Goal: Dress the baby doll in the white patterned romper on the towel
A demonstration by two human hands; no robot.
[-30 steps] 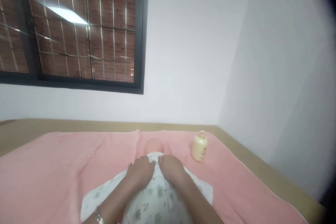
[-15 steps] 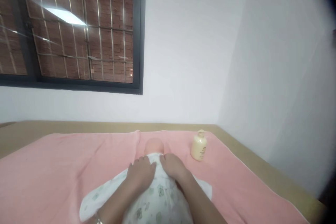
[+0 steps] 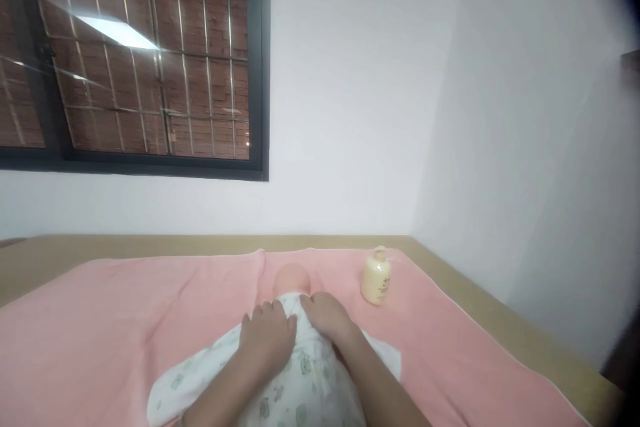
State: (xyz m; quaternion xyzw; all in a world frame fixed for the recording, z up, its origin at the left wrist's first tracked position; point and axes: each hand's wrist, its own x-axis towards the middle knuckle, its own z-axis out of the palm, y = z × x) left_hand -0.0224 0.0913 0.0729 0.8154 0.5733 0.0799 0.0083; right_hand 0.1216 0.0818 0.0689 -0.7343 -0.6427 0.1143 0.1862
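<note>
A baby doll lies on its back on the pink towel, its smooth bald head (image 3: 292, 279) pointing away from me. It wears a white garment (image 3: 306, 363) with small green animal prints, sleeves spread to both sides. My left hand (image 3: 269, 333) is on the left of the chest, fingers bent over the cloth and thumb toward the middle. On the other side my right hand (image 3: 327, 313) curls over the garment near the collar, its fingertips mostly hidden. A cream pump bottle (image 3: 376, 280) stands upright beyond my right hand, apart from it.
The pink towel (image 3: 100, 320) covers most of the tan surface (image 3: 480, 293), with a few creases. A white wall (image 3: 345, 93) rises behind and to the right. At upper left is a dark-framed window (image 3: 259, 67) with metal bars outside.
The whole view has shifted slightly, with the window and bottle a little further left. Both hands stay at nearly the same places on the garment.
</note>
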